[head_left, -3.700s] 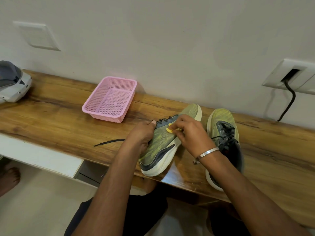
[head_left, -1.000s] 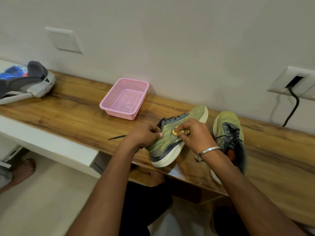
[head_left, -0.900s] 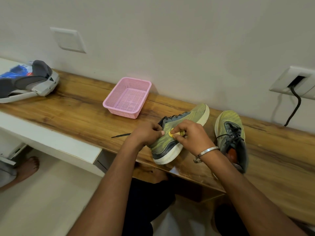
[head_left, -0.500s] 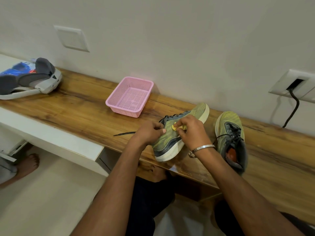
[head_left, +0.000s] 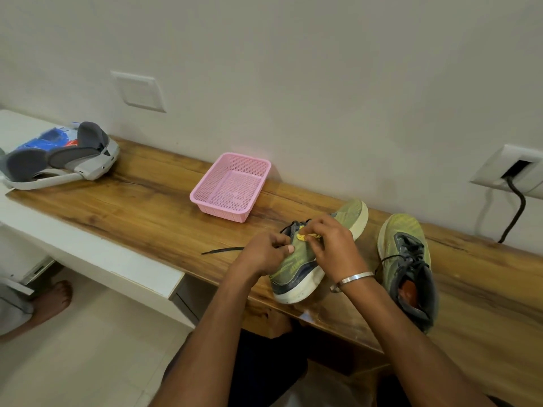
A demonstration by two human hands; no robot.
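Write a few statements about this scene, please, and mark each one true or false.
The left hand holds the tilted shoe. True.
The right hand pinches a small yellow thing. True.
The pink basket holds a shoe. False: both shoes are on the wooden table.
The second shoe has no laces. False: dark laces are threaded in it.
A loose black lace lies on the table. True.
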